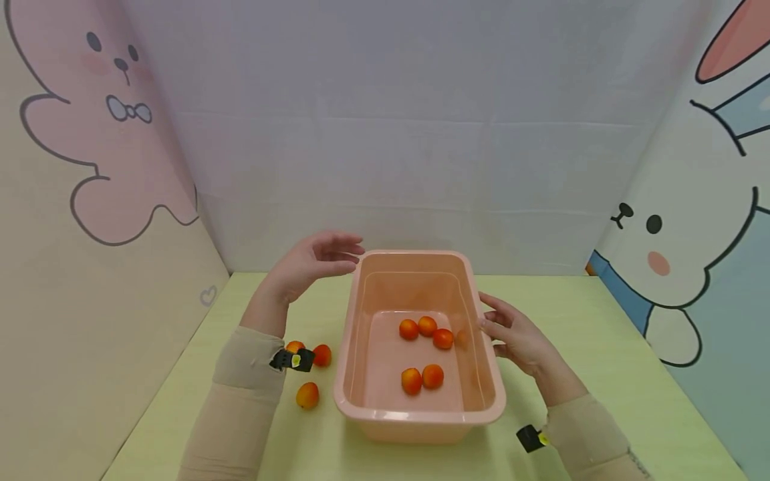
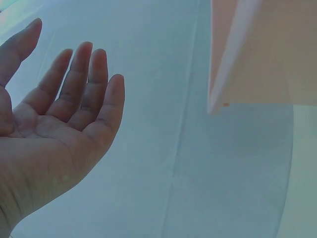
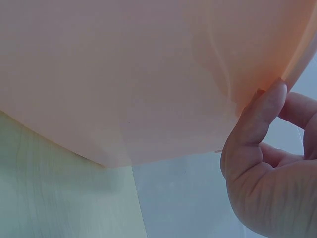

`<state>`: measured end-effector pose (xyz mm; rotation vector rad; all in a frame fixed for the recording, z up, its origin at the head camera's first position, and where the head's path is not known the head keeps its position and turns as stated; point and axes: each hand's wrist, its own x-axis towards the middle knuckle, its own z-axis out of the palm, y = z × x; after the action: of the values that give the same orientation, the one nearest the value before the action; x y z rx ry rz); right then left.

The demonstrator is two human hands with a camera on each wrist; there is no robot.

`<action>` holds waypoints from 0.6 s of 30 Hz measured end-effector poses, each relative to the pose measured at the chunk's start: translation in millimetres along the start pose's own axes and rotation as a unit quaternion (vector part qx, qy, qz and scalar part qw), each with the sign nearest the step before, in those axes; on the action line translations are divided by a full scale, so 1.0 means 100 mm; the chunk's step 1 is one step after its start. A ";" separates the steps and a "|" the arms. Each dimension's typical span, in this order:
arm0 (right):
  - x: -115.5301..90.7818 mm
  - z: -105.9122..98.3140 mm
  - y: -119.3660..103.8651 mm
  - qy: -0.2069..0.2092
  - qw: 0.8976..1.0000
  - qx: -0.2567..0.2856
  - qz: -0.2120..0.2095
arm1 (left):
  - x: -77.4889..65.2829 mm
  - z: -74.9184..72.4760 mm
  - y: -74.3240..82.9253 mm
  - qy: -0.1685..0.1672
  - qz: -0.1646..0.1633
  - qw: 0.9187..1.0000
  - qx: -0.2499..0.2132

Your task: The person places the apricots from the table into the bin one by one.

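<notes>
A pink plastic basin (image 1: 415,417) stands on the table in the head view, with several small round orange-red fruits (image 1: 412,381) on its floor. My right hand (image 1: 517,334) is at its right side, thumb and forefinger pinching the rim; the right wrist view shows the thumb (image 3: 255,116) against the pink wall. Near the far left corner, my left hand (image 1: 315,260) is raised with fingers extended and holds nothing. In the left wrist view its palm is bare, apart from the basin's corner (image 2: 247,54). Whether its fingertips brush the rim in the head view is unclear.
Three more fruits lie left of the basin: one near the front (image 1: 307,395), one behind it (image 1: 321,355), and one partly hidden by the left wrist camera (image 1: 295,359). A pale curtain (image 1: 391,133) hangs behind the yellow-green table (image 1: 601,374), with cartoon-printed panels on both sides.
</notes>
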<state>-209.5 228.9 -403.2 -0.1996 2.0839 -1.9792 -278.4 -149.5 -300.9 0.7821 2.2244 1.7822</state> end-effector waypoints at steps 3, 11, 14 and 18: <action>0.00 0.00 0.00 0.002 1.000 -0.001 0.001 | -0.10 -0.04 -0.14 0.012 -0.014 1.000 0.010; 0.00 0.00 0.01 -0.004 1.000 0.009 -0.005 | -0.37 -0.03 -0.58 0.033 -0.030 0.999 0.008; 0.00 0.00 0.02 -0.006 1.000 0.012 -0.005 | -0.46 0.03 -0.74 0.038 -0.034 0.999 0.008; 0.00 0.01 0.02 -0.006 1.000 0.011 -0.004 | -0.58 0.08 -0.97 0.038 -0.036 0.998 0.022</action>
<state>-209.6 228.3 -404.9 -0.2168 2.0563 -1.9997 -253.1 -185.9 -405.0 0.6440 2.3166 1.7639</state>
